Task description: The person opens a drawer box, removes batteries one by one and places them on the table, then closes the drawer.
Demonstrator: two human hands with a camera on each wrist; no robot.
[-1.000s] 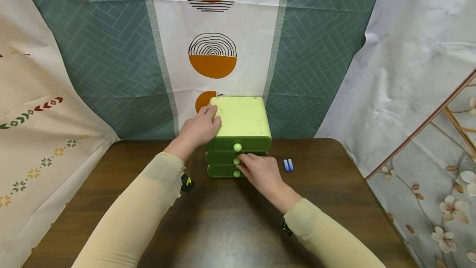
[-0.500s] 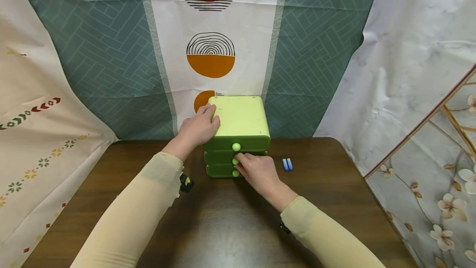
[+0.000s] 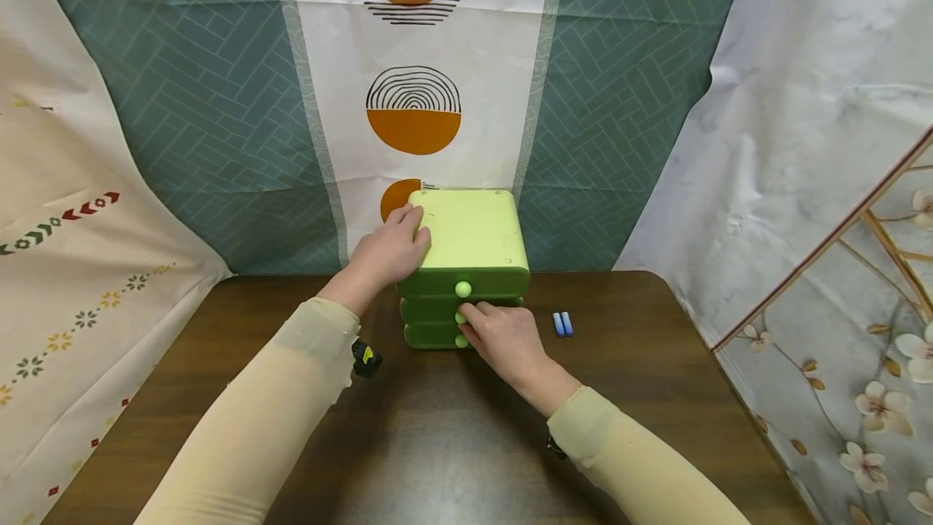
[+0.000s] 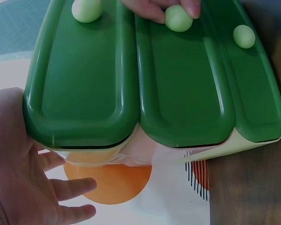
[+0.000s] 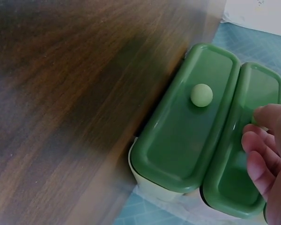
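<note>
Three hanging cloths are surrounding the scene: a teal-and-white one (image 3: 619,120) is covering the back, a cream one (image 3: 66,266) is falling along the left and a white floral one (image 3: 802,225) is hanging on the right. In front, a dark wooden worktop (image 3: 437,444) is spreading out. Two arms in pale yellow sleeves are reaching across it, the left sleeve (image 3: 255,411) and the right sleeve (image 3: 641,452) angling inward.

Between the hands, a single light-green cabinet (image 3: 474,225) is standing upright at the far side of the worktop, just before the back cloth. It is holding three dark-green drawers, stacked: the top drawer (image 4: 84,79), the middle drawer (image 4: 182,79) and the bottom drawer (image 4: 257,84). All three fronts are sitting close against the casing and hiding whatever is inside.

The left hand (image 3: 386,249) is resting at the cabinet's upper left edge; its visible fingers are stretching straight and apart, gripping nothing that shows. The right hand (image 3: 506,339) is coming in from the right front, its thumb and a finger pinching the middle knob (image 4: 178,18) while other fingers are curling in.

Near the cabinet's right side, two small blue-and-white cylinders (image 3: 559,325) are lying side by side on the worktop. Three round pale-green knobs are jutting out, one per drawer; the top knob (image 3: 462,289) and bottom knob (image 5: 201,95) are standing free of both hands.
</note>
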